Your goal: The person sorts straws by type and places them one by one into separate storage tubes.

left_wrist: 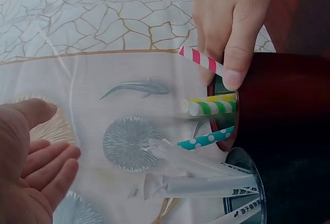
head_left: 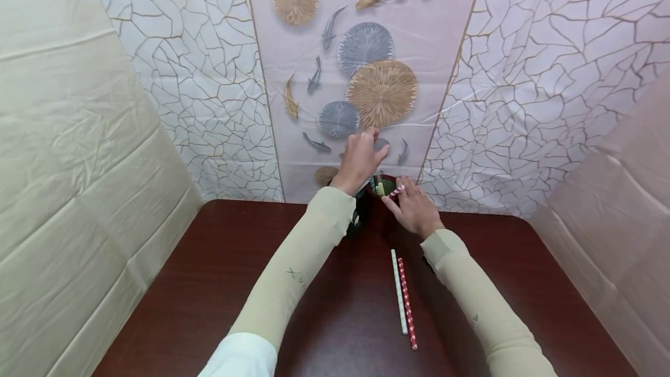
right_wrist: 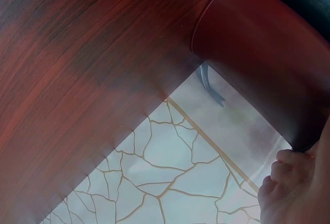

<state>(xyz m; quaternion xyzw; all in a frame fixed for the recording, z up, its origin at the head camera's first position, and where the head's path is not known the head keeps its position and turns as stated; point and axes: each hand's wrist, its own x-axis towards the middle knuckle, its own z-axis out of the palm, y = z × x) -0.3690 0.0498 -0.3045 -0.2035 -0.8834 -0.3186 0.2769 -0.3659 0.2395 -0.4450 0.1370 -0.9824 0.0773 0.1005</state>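
Note:
A dark red cup point(left_wrist: 283, 97) holds paper straws: a red-and-white striped straw point(left_wrist: 198, 59), a green-striped straw point(left_wrist: 214, 108), a yellow one and a teal dotted straw point(left_wrist: 203, 139). My right hand point(head_left: 416, 208) grips this cup at its rim, the thumb by the striped straw. Beside it stands a black cup point(left_wrist: 296, 177) with several white-wrapped straws point(left_wrist: 201, 187). Above the cups is my left hand point(head_left: 358, 159), its fingers loosely bent and nothing between them. In the right wrist view, bent fingers point(right_wrist: 286, 170) lie at the red cup's rim.
On the brown table point(head_left: 251, 284) lie a pale dotted straw point(head_left: 399, 292) and a red dotted straw point(head_left: 407, 304), side by side, nearer to me. A patterned cloth wall point(head_left: 209, 92) rises behind the cups, and plain cloth hangs at both sides.

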